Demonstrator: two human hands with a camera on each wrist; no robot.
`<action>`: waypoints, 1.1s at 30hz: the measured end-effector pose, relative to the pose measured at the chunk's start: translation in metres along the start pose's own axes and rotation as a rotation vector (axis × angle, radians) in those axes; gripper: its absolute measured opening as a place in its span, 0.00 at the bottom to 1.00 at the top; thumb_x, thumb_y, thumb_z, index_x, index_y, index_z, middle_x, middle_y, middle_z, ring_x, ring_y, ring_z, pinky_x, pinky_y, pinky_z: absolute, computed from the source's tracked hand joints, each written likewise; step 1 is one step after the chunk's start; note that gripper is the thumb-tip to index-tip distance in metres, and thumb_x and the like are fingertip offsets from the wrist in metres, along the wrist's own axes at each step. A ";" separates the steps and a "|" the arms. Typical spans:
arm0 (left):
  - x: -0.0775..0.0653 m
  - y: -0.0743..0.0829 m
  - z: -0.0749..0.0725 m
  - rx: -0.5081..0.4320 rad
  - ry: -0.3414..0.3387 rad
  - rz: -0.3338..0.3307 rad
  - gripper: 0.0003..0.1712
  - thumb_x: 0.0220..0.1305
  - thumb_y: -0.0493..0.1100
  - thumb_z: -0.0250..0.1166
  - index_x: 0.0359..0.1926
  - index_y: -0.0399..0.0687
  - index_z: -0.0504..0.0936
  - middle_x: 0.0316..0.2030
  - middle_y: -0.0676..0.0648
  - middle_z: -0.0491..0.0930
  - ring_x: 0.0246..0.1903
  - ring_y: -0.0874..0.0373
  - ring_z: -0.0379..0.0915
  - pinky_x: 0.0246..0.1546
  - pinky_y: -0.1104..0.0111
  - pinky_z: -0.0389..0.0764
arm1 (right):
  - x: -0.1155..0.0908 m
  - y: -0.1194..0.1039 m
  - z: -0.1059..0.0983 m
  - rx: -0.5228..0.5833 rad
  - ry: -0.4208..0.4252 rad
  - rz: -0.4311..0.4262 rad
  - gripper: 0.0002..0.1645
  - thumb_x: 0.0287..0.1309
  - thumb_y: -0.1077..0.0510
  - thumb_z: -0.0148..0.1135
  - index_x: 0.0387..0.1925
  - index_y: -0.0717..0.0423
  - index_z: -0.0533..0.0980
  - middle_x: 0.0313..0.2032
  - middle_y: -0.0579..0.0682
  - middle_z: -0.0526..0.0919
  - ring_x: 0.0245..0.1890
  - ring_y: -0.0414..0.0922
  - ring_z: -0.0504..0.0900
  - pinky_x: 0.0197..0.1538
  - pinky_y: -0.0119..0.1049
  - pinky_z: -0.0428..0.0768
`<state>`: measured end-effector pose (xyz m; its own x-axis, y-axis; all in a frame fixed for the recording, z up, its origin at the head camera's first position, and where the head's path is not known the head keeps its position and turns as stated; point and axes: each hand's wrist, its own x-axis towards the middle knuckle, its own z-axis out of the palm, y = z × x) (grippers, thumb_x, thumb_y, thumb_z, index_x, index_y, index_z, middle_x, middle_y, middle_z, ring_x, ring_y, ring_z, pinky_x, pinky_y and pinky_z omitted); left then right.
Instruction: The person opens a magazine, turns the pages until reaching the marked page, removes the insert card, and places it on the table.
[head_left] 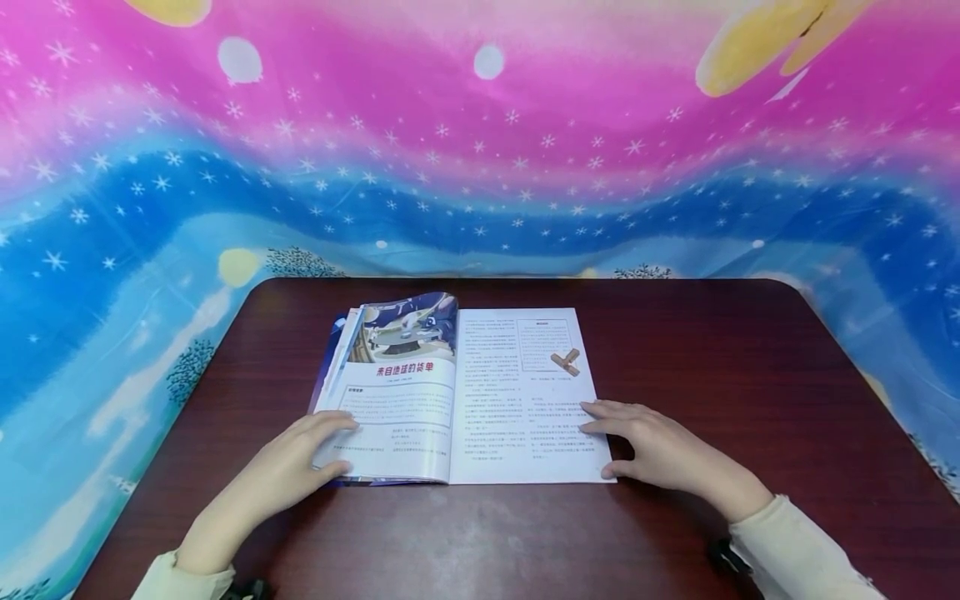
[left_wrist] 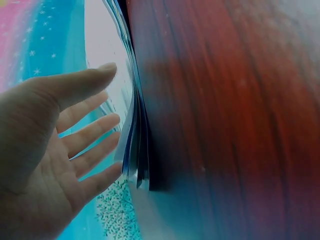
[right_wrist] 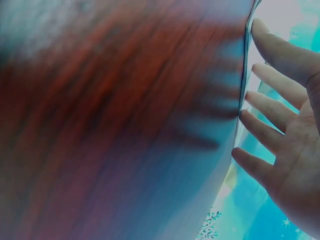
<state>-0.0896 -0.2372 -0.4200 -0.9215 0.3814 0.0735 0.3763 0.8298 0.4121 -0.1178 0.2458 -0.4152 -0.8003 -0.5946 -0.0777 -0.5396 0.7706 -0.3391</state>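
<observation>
An open magazine (head_left: pixel 487 400) lies on the dark wooden table. Its left page carries a colour picture with a red heading; the right page shows columns of text and a small brown crossed shape. At the lower left edge of the magazine, my left hand (head_left: pixel 288 458) rests with thumb and fingers spread over the page margin. My right hand (head_left: pixel 660 446) touches the lower right edge of the right page in the same spread way. In both wrist views the fingers (left_wrist: pixel 92 132) look fairly straight, beside the page edges (right_wrist: pixel 243 75). Neither hand grips a page.
The reddish-brown table (head_left: pixel 712 358) has rounded far corners. Behind and around it hangs a pink and blue cloth (head_left: pixel 480 150) printed with snowflakes. Light sleeves (head_left: pixel 795 550) cover both forearms, and a dark band (head_left: pixel 729 557) shows under the right wrist.
</observation>
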 end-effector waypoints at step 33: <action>0.005 0.002 0.007 0.025 -0.058 -0.014 0.28 0.51 0.41 0.78 0.55 0.43 0.81 0.60 0.40 0.76 0.61 0.40 0.70 0.57 0.45 0.72 | 0.017 -0.008 -0.013 0.012 0.172 -0.060 0.25 0.48 0.53 0.79 0.49 0.53 0.84 0.57 0.53 0.81 0.61 0.54 0.76 0.61 0.55 0.73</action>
<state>-0.0926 -0.2310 -0.4249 -0.9200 0.3917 0.0149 0.3661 0.8449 0.3899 -0.1305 0.2329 -0.4013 -0.8002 -0.5906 0.1040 -0.5854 0.7317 -0.3492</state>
